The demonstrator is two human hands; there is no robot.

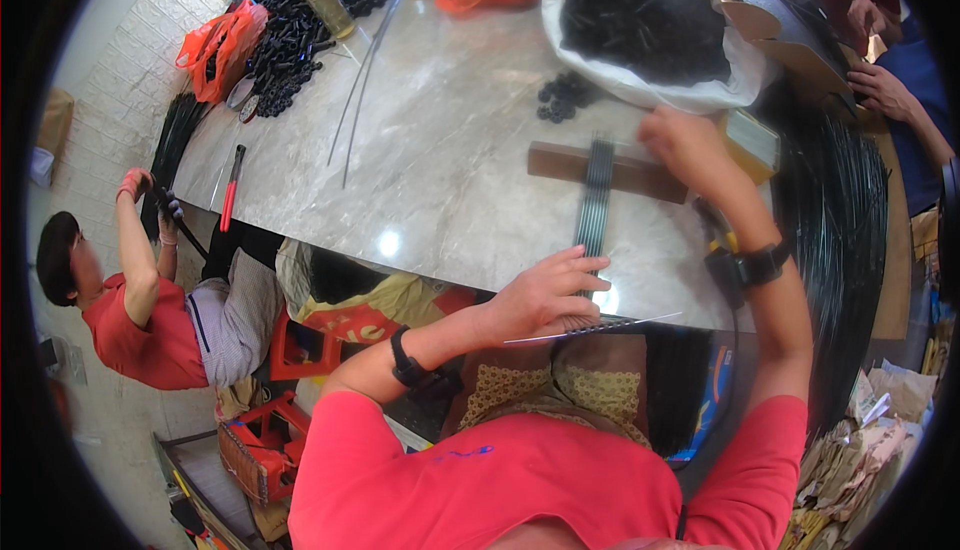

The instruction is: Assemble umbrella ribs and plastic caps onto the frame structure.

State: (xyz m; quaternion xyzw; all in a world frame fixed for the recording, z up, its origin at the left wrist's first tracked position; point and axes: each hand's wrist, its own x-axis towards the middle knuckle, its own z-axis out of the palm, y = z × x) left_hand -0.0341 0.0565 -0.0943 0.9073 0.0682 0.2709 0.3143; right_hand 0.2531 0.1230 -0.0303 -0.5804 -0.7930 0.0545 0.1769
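A row of thin, dark, parallel rods [594, 200] lies across a brown bar [560, 163] on the table. My left hand [545, 295] is laid over the near end of the row, fingers reaching to the right and holding the rods there. Below that hand, a long slim strip [640, 322] with dark and silver parts runs along the table's front edge. Slightly blurred, my right hand [685, 145] is by the right end of the bar with its fingers curled in; whatever they hold is hidden.
A white bag of black pieces [560, 40] stands behind, with loose black rings [565, 95] nearby. Long dark rods [835, 240] lie at right beside a small box [750, 145]. Red-handled pliers [229, 195] lie left. A seated person [140, 305] works at left; another's hand [880, 90] shows far right.
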